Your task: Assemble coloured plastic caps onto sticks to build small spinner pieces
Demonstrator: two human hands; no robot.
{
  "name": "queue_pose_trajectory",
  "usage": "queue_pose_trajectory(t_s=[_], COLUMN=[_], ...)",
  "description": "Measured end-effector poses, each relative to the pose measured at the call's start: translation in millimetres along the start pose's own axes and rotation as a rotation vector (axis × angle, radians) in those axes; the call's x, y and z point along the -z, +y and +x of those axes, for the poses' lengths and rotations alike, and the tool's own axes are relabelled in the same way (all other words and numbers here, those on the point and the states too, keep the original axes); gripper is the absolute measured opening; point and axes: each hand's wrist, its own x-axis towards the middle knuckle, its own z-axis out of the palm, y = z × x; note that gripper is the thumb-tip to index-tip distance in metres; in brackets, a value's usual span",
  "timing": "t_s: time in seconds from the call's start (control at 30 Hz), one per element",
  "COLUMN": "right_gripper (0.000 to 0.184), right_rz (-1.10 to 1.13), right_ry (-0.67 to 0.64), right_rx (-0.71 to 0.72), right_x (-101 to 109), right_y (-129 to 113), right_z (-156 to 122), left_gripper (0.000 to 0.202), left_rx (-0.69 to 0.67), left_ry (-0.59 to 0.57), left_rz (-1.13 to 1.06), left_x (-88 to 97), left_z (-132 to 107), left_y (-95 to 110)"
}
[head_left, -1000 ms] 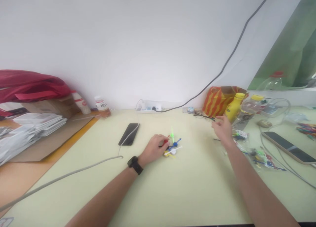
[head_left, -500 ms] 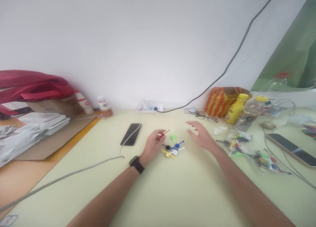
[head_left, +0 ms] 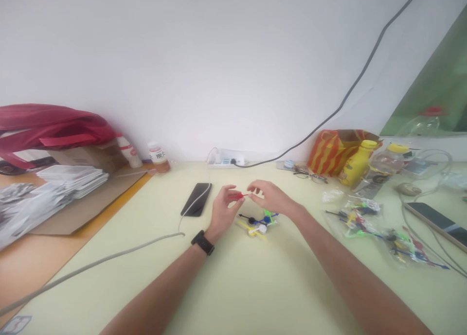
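At mid-frame above a pale-green bench (head_left: 233,286), a slim red plastic-looking pointer (head_left: 240,196) lies crosswise, pinched in the left hand (head_left: 223,210), its thin tip reaching the half-curled right hand (head_left: 273,198), whose grip is unclear.

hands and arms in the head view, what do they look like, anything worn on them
The left hand and right hand are ungloved. The left arm wears a black wristwatch with a dark face and strap; nothing worn shows on the right arm. No sleeves are visible on either one.
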Motion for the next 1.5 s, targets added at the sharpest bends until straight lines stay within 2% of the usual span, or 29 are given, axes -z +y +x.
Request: queue_pose_trajectory(t_s=[0.1,0.27,0.43,0.53,0.63,0.8,0.93,1.0,1.1,1.23,1.33,1.4,1.5], right_gripper=[0.015,0.009,0.010,0.012,0.016,0.019,0.023,0.021,0.019,0.014,0.011,0.008,0.007], right_rz=[0.123,0.265,0.146,0.084,0.028,-0.020,0.068,0.134,0.202,0.187,0.204,0.301,0.577], right_ry=[-0.033,-0.125,-0.140,-0.105,-0.116,-0.181,-0.457,-0.541,-0.519,-0.519,-0.424,-0.335,-0.221], right_rx=[0.048,-0.060,-0.143,-0.161,-0.180,-0.166,-0.115,-0.138,-0.170,-0.153,-0.168,-0.188,-0.232], right_x=[-13.8,-27.8,-33.3,-33.4,-24.7,7.1,25.9,29.2,30.0,29.5,28.0,24.2,11.6], right_y=[-7.4,-5.1,-1.5,3.2,14.1,32.6,38.8,41.2,45.2,46.5,38.7,29.3,14.8], right_z=[12.0,24.4,31.7,33.2,31.7,22.8,11.3,7.3,6.4,10.5,13.8,16.2,20.7], left_gripper=[0.045,0.045,0.060,0.054,0.026,0.019,0.012,0.012,0.015,0.014,0.022,0.025,0.029], left_rx=[-0.018,-0.065,-0.095,-0.109,-0.070,0.006,-0.003,-0.032,-0.054,-0.068,-0.119,-0.174,-0.245], left_ry=[-0.013,-0.028,-0.058,-0.053,-0.076,-0.148,-0.108,-0.058,-0.031,-0.050,0.017,0.033,-0.055], left_rz=[0.008,0.074,0.126,0.156,0.271,0.415,0.505,0.555,0.592,0.614,0.580,0.523,0.449], left_x=[2.6,6.9,8.2,11.7,17.1,21.7,23.3,24.2,24.7,23.2,20.5,17.9,13.2], left_z=[0.4,3.5,5.7,7.2,9.1,8.6,7.3,7.5,8.6,10.3,9.0,6.1,0.3], left_y=[0.1,-1.9,-0.1,0.2,-3.0,-11.6,-16.7,-18.6,-20.3,-18.9,-10.6,-1.0,13.8])
